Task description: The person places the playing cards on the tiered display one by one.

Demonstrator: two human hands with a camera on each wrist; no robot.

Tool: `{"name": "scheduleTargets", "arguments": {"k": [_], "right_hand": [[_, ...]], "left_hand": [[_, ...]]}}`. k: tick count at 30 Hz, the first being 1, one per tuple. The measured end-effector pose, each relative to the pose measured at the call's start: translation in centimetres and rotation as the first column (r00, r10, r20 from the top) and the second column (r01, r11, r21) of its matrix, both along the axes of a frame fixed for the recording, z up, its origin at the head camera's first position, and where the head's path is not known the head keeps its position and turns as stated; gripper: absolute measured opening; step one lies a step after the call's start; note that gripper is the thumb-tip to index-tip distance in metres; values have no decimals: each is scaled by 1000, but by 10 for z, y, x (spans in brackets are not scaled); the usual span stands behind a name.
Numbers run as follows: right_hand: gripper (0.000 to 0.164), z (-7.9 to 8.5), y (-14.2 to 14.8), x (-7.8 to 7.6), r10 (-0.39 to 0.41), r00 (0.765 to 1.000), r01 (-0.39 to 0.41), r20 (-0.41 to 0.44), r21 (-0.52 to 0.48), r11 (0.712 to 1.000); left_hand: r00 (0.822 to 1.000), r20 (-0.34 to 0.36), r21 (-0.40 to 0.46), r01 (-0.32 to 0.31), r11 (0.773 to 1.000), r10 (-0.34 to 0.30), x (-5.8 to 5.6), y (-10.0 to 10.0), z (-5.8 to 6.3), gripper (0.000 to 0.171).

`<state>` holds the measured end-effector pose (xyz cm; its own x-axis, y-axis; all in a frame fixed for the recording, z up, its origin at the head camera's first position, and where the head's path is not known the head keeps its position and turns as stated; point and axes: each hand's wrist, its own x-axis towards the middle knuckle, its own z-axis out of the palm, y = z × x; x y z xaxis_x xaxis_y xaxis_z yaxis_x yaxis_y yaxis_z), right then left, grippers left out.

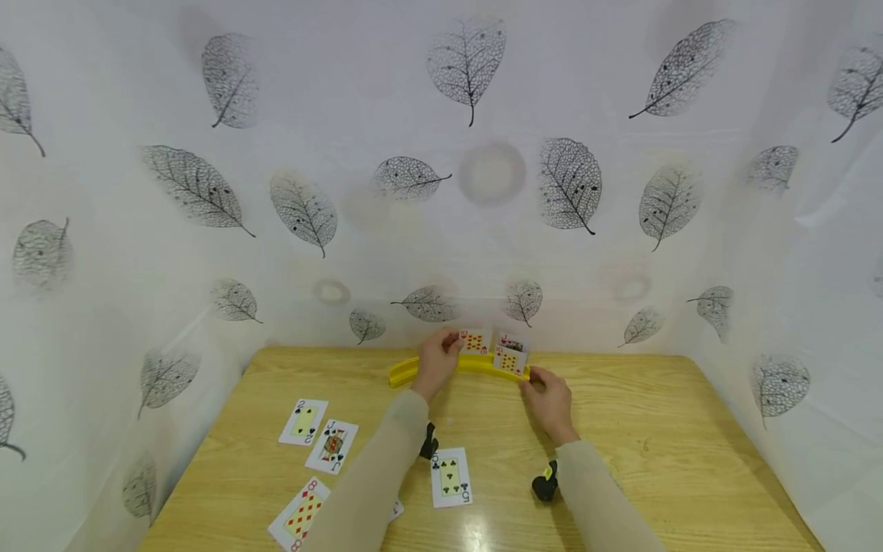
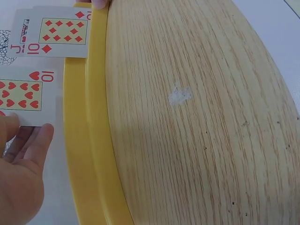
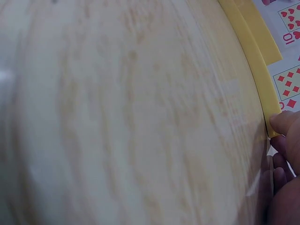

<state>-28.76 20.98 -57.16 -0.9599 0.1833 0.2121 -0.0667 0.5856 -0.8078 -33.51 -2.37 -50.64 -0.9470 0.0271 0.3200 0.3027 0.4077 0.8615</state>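
At the far side of the table stands a curved yellow card holder (image 1: 476,363). My left hand (image 1: 437,363) pinches the ten of hearts (image 2: 21,93) by its left edge, thumb in front and fingers behind. This card is upright over the holder's middle, faces me, and in the left wrist view its lower edge is close beside the yellow rail. To its right, the ten of diamonds (image 1: 510,360) stands in the holder, with a red jack (image 1: 512,345) partly hidden behind it. My right hand (image 1: 549,400) grips the holder's right end, thumb on the front.
On the wooden table (image 1: 635,445) lie the two of spades (image 1: 303,422), jack of spades (image 1: 332,446), eight of diamonds (image 1: 300,515) and five of clubs (image 1: 451,478). Another card's corner (image 1: 396,510) shows beside my left sleeve. A leaf-patterned curtain (image 1: 490,253) hangs close behind the holder.
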Motion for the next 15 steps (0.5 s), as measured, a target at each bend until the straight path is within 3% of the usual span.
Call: {"name": "scheduleTargets", "arguments": {"k": [15], "right_hand": [[41,0,0,-1,-7,1000,7,-3,-11,1000]], "left_hand": [[1000,-6,-9,18,1000,-18,-4,6,-1,10]]}}
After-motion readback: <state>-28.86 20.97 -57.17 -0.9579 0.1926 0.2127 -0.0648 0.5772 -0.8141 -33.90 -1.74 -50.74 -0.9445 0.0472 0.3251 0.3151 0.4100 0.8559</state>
